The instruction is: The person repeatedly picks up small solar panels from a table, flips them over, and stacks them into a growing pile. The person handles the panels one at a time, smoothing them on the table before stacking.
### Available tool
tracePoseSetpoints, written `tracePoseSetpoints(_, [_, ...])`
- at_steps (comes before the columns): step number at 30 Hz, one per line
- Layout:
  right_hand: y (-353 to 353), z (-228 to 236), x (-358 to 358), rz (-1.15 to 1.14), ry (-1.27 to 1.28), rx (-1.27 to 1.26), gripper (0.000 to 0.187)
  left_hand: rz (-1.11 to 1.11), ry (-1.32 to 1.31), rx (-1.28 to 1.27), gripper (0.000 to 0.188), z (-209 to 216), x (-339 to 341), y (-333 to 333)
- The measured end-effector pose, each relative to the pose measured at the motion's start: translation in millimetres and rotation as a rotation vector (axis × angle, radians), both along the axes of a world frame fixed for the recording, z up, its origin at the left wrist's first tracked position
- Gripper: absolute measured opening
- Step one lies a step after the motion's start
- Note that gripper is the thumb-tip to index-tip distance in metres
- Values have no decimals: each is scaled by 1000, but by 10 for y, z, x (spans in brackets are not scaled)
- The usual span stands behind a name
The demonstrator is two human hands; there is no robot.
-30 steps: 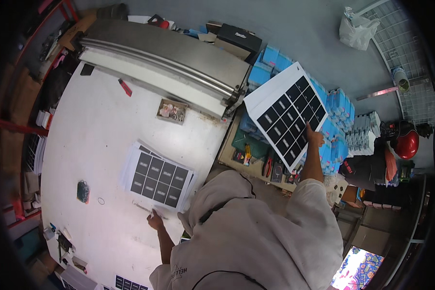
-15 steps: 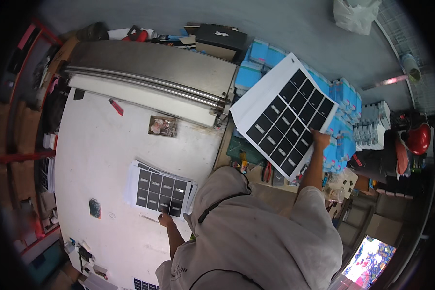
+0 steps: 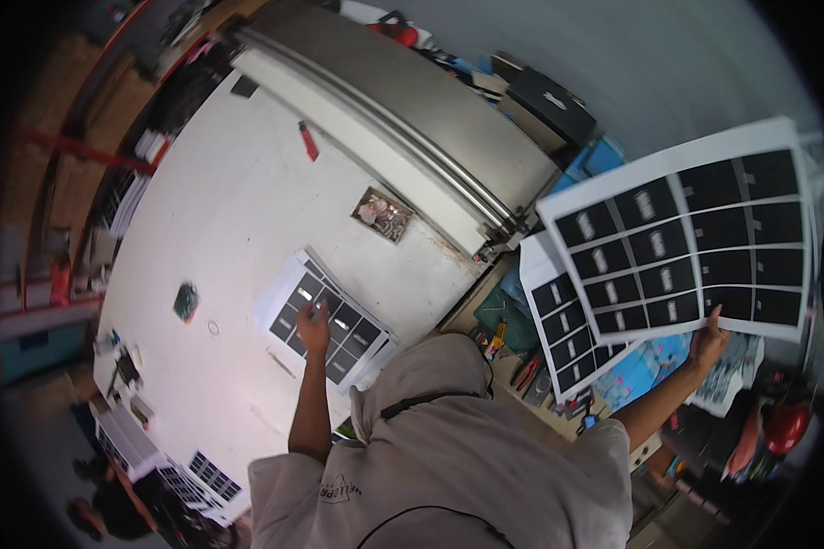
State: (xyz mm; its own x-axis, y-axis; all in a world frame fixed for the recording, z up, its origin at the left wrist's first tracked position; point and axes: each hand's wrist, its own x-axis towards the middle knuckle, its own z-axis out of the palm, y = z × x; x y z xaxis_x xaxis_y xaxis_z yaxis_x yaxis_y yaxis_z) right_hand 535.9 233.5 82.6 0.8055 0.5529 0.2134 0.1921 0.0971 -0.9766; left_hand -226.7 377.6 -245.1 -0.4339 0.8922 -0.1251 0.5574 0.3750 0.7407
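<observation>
A large white sheet printed with a grid of black rectangles (image 3: pixel 655 242) hangs at the right, its lower edge pinched by my right hand (image 3: pixel 708 343). A second printed sheet (image 3: pixel 558 306) shows partly beneath it; its support is hidden. On the white table, a pile of similar printed sheets (image 3: pixel 362 334) lies slightly fanned. My left hand (image 3: pixel 313 328) is over this pile with its fingers apart and nothing in them. Whether it touches the top sheet I cannot tell.
A long metal machine with a roller bar (image 3: pixel 412 137) runs along the table's far side. Nearby lie a red cutter (image 3: pixel 309 142) and a small box of bits (image 3: pixel 382 215). Red-handled pliers (image 3: pixel 525 373) are at the right. Another person (image 3: pixel 119 499) is at the lower left.
My right hand has swung the upper sheet to the right, uncovering the second sheet. My left hand has moved from the pile's near edge onto its middle. The view has turned.
</observation>
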Motion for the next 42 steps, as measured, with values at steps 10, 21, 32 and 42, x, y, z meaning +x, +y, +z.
tracePoseSetpoints(10, [3575, -889, -452, 132, 278, 139, 33, -302, -257, 94, 40, 463, 1482, 1540])
tracePoseSetpoints(21, [4379, -1830, -1762, 509, -317, -725, 58, -67, -784, -209, 50, 391, 1977, 2505])
tracePoseSetpoints(32, [324, -1727, -179, -558, -617, -1159, 86, 66, -1017, -51, 43, 442, 786, 1424])
tracePoseSetpoints(42, [-666, -2214, 332, -333, 61, -1418, 129, 192, -614, 4, 45, 1238, -809, 203])
